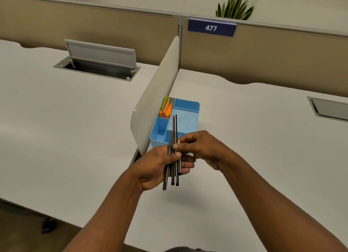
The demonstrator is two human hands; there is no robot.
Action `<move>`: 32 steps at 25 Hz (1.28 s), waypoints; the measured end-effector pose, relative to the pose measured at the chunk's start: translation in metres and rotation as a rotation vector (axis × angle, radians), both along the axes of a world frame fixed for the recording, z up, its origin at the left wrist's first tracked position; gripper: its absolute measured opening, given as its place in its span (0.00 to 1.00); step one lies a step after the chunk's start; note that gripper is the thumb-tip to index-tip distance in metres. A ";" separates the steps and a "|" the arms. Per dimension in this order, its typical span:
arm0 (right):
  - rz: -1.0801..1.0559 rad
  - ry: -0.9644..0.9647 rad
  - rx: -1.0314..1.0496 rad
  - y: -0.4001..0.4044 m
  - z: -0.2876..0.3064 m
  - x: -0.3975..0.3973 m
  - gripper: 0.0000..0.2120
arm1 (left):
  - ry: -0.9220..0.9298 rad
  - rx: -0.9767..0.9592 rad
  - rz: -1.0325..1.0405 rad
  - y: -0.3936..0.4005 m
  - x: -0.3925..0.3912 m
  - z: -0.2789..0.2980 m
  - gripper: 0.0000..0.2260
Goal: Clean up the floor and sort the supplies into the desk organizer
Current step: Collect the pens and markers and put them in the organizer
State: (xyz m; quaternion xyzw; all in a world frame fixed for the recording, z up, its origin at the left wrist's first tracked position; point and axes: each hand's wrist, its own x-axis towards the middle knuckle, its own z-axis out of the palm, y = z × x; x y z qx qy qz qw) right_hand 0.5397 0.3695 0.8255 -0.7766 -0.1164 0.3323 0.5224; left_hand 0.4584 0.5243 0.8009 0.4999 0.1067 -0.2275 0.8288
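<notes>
two hands sort dark pens above a blue organizer

left hand (160, 167) curls its grip round a bundle of thin dark pens (174, 153); right hand (199, 148) pinches one near the top, fingertips partly hidden. just beyond both grips, the plastic organizer (188, 118) sits on the white bench (75, 129) against a rounded divider (156, 93), sticky notes (166, 108) in its far-left slot; near corner hidden.

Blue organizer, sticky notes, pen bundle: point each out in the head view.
blue organizer (192, 105): head view, on its far right rim.
sticky notes (166, 107): head view, on the orange sheets in the back-left compartment.
pen bundle (174, 123): head view, on the dark shafts above the left hand (160, 167).
</notes>
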 end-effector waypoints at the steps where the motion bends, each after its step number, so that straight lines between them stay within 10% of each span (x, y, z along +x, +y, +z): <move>1: 0.001 0.011 0.019 0.001 -0.001 0.000 0.09 | -0.002 0.015 -0.033 0.002 0.001 0.001 0.12; 13: -0.141 0.065 0.162 -0.002 0.000 0.012 0.09 | 0.018 0.018 0.125 0.016 0.002 -0.002 0.13; 23: -0.380 -0.377 0.062 0.022 0.017 0.031 0.12 | 0.028 0.384 0.455 0.016 0.004 0.001 0.10; 32: -0.390 -0.499 -0.038 0.023 0.001 0.036 0.13 | -0.034 0.116 0.611 0.010 0.025 0.022 0.11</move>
